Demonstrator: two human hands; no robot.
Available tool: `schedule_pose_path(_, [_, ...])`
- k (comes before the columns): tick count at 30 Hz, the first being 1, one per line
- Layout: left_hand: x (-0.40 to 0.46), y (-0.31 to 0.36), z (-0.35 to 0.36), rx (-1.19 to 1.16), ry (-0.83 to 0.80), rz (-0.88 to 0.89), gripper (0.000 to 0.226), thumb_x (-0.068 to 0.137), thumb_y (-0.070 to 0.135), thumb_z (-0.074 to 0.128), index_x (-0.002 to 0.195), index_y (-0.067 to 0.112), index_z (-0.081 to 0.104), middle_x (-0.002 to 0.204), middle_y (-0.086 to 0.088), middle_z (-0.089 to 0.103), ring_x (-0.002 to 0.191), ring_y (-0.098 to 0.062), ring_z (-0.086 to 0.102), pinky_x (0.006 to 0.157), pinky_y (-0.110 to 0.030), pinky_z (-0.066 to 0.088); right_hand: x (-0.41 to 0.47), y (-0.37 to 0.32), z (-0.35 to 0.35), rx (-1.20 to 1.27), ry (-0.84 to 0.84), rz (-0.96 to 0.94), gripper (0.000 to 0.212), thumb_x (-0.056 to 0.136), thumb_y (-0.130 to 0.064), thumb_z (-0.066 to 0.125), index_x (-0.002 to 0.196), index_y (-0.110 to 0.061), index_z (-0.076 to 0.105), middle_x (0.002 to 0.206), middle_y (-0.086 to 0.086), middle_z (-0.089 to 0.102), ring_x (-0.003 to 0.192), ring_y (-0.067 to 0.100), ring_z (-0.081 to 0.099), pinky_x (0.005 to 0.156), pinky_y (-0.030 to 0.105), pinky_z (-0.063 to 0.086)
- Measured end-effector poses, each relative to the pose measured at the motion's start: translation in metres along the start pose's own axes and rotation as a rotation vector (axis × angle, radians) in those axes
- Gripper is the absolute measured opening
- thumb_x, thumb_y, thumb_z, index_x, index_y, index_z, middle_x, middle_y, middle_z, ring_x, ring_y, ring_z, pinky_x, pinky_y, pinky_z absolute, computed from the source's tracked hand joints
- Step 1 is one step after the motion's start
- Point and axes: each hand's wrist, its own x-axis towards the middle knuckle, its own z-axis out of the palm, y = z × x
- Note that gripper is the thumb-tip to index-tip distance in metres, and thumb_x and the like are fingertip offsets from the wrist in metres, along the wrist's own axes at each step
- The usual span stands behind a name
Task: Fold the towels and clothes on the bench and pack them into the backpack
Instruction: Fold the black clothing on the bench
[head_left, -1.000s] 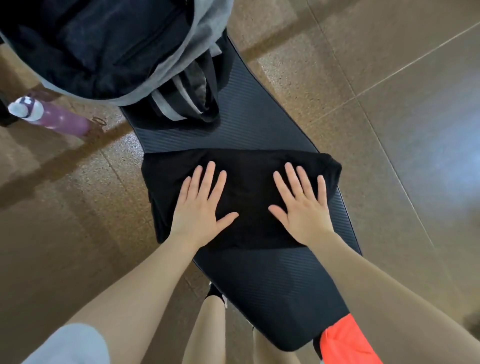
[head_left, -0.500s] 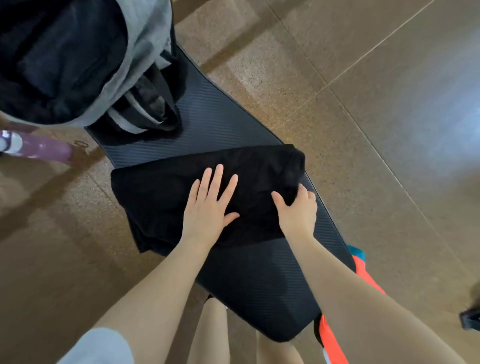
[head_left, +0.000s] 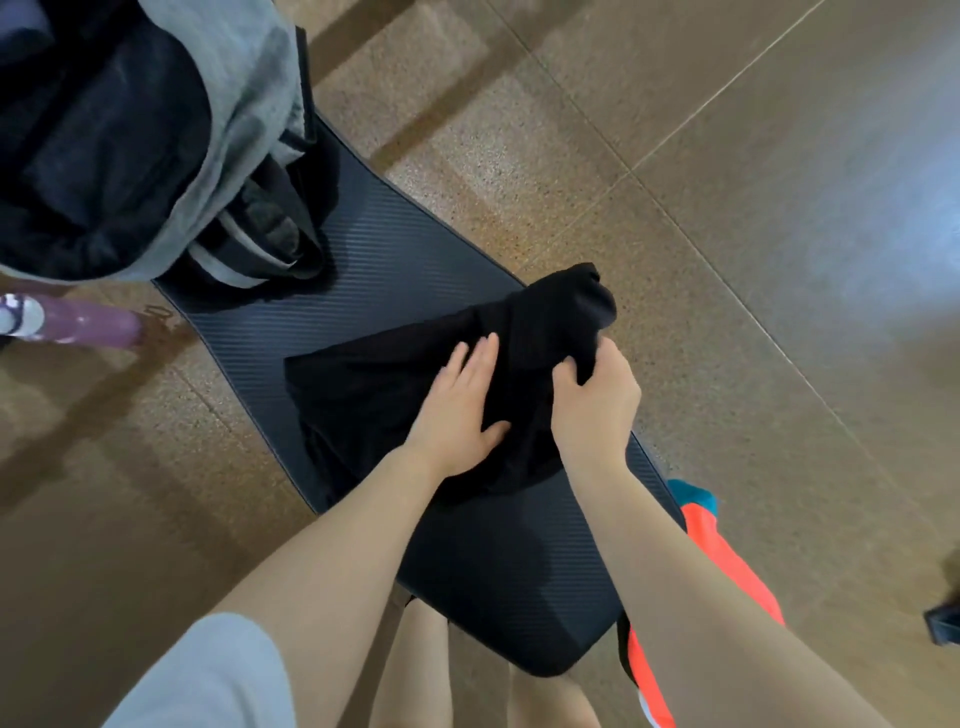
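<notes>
Pressing flat on the black garment (head_left: 395, 384), the left hand (head_left: 457, 415) has its fingers straight and close together, thumb spread. Right hand (head_left: 597, 405) grips the garment's right end, fingers curled into the bunched cloth, which rises off the bench (head_left: 498, 571). Garment lies mid-frame across the bench. Backpack (head_left: 130, 130), grey and black, upper left on the bench's far end. Purple bottle (head_left: 78, 325) on floor, left edge. Orange cloth (head_left: 727, 571) lower right beside bench.
</notes>
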Motion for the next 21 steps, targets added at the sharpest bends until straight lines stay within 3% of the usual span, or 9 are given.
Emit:
schedule_pose_path(4, [-0.01,0.013,-0.036,-0.737,-0.016,-0.093,0.067,0.095,0.007,0.043,0.147,0.036,0.013,0.151,0.009,0.027,0.137,-0.003,0.024,0.11,-0.018,0.021,-0.03,-0.031,-0.005,-0.106,-0.12,-0.217,0.026,0.089,-0.008,0.052,0.114,-0.007,0.057,0.111,0.008,0.061,0.103,0.025,0.055,0.085,0.029,0.039])
schedule_pose_path(6, [-0.031,0.015,-0.056,-1.131,0.066,-0.21,0.047,0.099,0.019,0.035,0.143,0.035,0.03,0.141,0.009,0.046,0.125,-0.003,0.046,0.101,-0.017,0.038,-0.053,-0.042,0.0,-0.181,-0.236,-0.374,0.037,0.09,-0.006,0.051,0.127,-0.007,0.052,0.121,0.009,0.058,0.11,0.026,0.053,0.089,0.033,0.042])
schedule_pose_path(8, [-0.055,0.009,-0.071,-1.334,0.177,-0.293,0.038,0.1,0.039,0.028,0.132,0.032,0.047,0.129,0.007,0.058,0.112,-0.008,0.058,0.092,-0.025,0.047,-0.073,-0.048,0.009,-0.268,-0.367,-0.457,0.046,0.092,-0.007,0.049,0.138,-0.009,0.042,0.131,0.008,0.052,0.117,0.026,0.049,0.092,0.034,0.043])
schedule_pose_path(10, [-0.075,-0.002,-0.079,-1.321,0.287,-0.36,0.037,0.099,0.042,0.029,0.127,0.031,0.05,0.125,0.005,0.06,0.109,-0.011,0.06,0.091,-0.031,0.048,-0.088,-0.053,0.021,-0.343,-0.488,-0.479,0.05,0.095,-0.009,0.045,0.143,-0.012,0.033,0.137,0.004,0.046,0.12,0.024,0.045,0.093,0.032,0.042])
schedule_pose_path(13, [-0.085,-0.021,-0.082,-1.131,0.374,-0.476,0.036,0.094,0.037,0.046,0.13,0.033,0.044,0.125,0.01,0.054,0.109,-0.005,0.054,0.088,-0.027,0.046,-0.098,-0.054,0.041,-0.38,-0.639,-0.481,0.052,0.096,-0.011,0.043,0.145,-0.013,0.028,0.141,0.004,0.04,0.122,0.023,0.044,0.094,0.031,0.041])
schedule_pose_path(16, [-0.077,-0.036,-0.077,-0.942,0.443,-0.51,0.043,0.085,0.029,0.064,0.124,0.029,0.046,0.114,0.014,0.052,0.103,-0.002,0.051,0.086,-0.021,0.042,-0.094,-0.049,0.059,-0.38,-0.786,-0.477,0.053,0.096,-0.013,0.044,0.146,-0.012,0.026,0.144,0.004,0.035,0.122,0.022,0.046,0.098,0.03,0.039])
schedule_pose_path(18, [-0.07,-0.048,-0.072,-0.816,0.484,-0.528,0.038,0.085,0.019,0.064,0.12,0.024,0.05,0.111,0.01,0.055,0.104,-0.009,0.053,0.089,-0.027,0.044,-0.086,-0.044,0.061,-0.361,-0.876,-0.502,0.049,0.096,-0.017,0.046,0.143,-0.012,0.034,0.145,0.003,0.037,0.121,0.02,0.048,0.1,0.027,0.037])
schedule_pose_path(21, [-0.063,-0.065,-0.069,-0.73,0.502,-0.521,0.029,0.086,0.014,0.061,0.114,0.019,0.055,0.105,0.007,0.058,0.102,-0.013,0.055,0.089,-0.029,0.044,-0.068,-0.032,0.057,-0.394,-0.618,-0.709,0.037,0.089,-0.012,0.05,0.125,-0.013,0.057,0.134,0.004,0.053,0.12,0.026,0.051,0.101,0.039,0.04])
